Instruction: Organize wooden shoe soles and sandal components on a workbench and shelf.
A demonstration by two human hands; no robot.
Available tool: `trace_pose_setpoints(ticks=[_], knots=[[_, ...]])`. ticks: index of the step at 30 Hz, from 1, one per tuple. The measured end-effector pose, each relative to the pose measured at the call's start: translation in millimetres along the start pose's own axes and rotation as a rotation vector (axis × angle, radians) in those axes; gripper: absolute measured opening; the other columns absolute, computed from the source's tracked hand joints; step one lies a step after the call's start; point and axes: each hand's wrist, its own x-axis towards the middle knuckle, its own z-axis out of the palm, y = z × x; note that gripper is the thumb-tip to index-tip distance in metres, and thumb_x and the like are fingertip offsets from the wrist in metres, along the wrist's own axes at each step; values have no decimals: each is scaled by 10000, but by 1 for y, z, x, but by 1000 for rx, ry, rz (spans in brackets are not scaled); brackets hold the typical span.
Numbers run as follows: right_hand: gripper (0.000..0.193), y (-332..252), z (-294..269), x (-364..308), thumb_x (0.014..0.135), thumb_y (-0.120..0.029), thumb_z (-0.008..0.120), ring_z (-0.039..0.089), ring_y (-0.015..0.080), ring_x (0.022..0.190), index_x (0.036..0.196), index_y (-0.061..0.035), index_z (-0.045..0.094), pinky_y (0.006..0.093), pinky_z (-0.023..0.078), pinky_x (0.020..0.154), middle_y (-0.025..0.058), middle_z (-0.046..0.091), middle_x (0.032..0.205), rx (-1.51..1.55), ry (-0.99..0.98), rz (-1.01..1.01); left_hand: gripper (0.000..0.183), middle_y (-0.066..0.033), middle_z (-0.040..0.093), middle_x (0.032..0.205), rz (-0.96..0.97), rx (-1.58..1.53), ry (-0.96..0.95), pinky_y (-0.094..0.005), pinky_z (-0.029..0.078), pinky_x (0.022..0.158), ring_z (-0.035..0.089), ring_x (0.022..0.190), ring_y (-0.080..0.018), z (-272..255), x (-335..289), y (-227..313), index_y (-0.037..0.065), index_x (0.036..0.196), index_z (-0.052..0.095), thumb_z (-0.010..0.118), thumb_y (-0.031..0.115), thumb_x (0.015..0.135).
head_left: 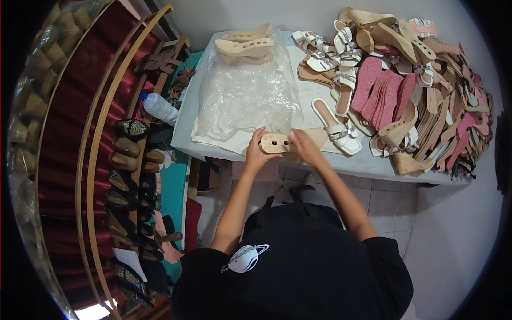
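Note:
At the near edge of the table I hold a pale wooden wedge sole (272,140) with dark round holes in its side. My left hand (257,152) is closed round its left end, thumb below and fingers above. Across its middle lies my right hand (305,147), also closed on it; those fingers are slightly blurred. The sole's rounded right end shows past the right hand. Just beyond my hands spreads a sheet of clear plastic (245,96). White strap sandals (344,136) stand to the right of my right hand.
More wooden wedge soles (244,48) rest on the plastic at the back. Pink insoles (381,96) and a heap of brown insoles (448,117) fill the table's right side. At the left, a wooden rack (136,101) holds shoes, beside a water bottle (160,108).

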Motion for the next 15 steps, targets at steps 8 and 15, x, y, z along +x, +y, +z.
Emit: trace_pose_setpoints(ticks=[8,15], knots=[[579,-4,20,-31,926,-385,388,270,293,1321,1367,-22,286,510,183,1059,144,302,1419,-416,-122,-215,920,-103,568,1116,-103,-94,-25,-296,471,849,566,1013,-198,-3,4,-5,52,1276,340,850,75,510],[634,9,-29,-27,915,-489,328,156,326,1357,1396,-83,255,621,63,1030,148,209,1459,-1032,117,524,954,-128,530,1139,3,80,-43,-378,415,907,497,1080,-284,-7,8,-2,56,1314,313,848,195,536]])
